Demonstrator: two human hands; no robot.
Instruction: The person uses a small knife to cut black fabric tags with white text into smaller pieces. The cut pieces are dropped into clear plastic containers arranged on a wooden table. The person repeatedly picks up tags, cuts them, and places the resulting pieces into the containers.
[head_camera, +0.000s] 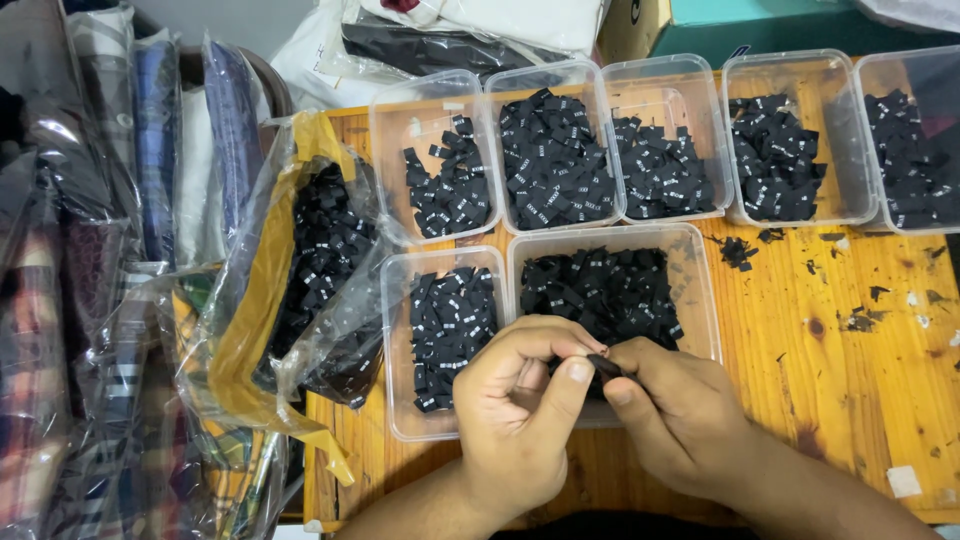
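Currently, one small black label (604, 364) is pinched between the left hand (520, 410) and right hand (675, 410), both grasping it over the front tubs. Seven clear plastic tubs (700, 110) of black labels are counted on the wooden table (850, 380): five behind, two in front. One plastic bag (310, 270) of labels lies left.

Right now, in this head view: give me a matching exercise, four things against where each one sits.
Things:
1. plastic bag of black labels
2. small black label
3. loose black scraps
4. folded shirts in wrap

Places:
A. far left, beside the table
B. bare wood on the right
C. pinched between left hand and right hand
D. table's left edge

Pairs: 1-D, 2-C, 3-B, 4-A
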